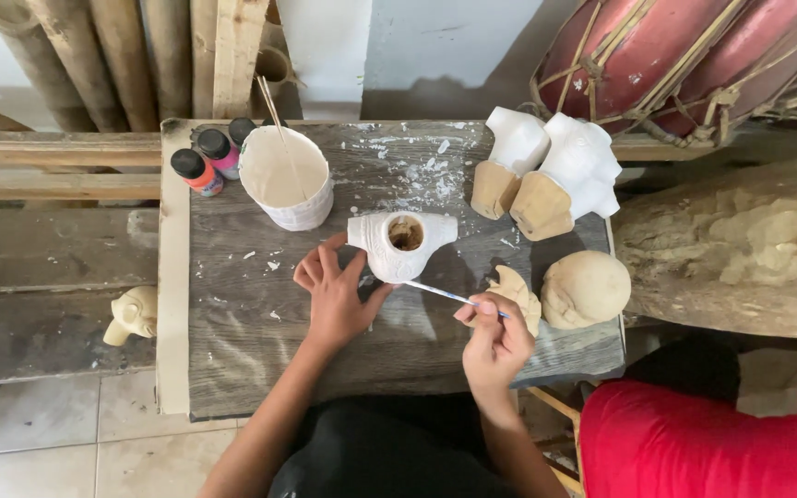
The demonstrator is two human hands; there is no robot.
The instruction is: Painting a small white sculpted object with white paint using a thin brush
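**Two torsos white, a third under the brush**

Two finished-looking white torso carvings (555,171) lie beyond the white torso (401,244) I am working on, toward the far right of the wooden board (232,323), their cut bases bare wood. By my judgement the coating is well along: the piece in front of me is white over nearly all I can see, with only the hollow neck opening showing brown. Bare wood remains on the round head (587,289) and the smaller carving (517,293), both just right of that torso, nearer me.

My left hand (334,293) steadies the torso from its near left side, fingers spread apart, fingertips and thumb touching its edge. My right hand (495,341) sits to the near right of it, fingers pinched together on a thin paintbrush (443,294), whose tip reaches the torso's lower edge.

Left of the torso and farther from me stands the white paint cup (285,180) with a stick in it, small paint bottles (207,161) beside it.
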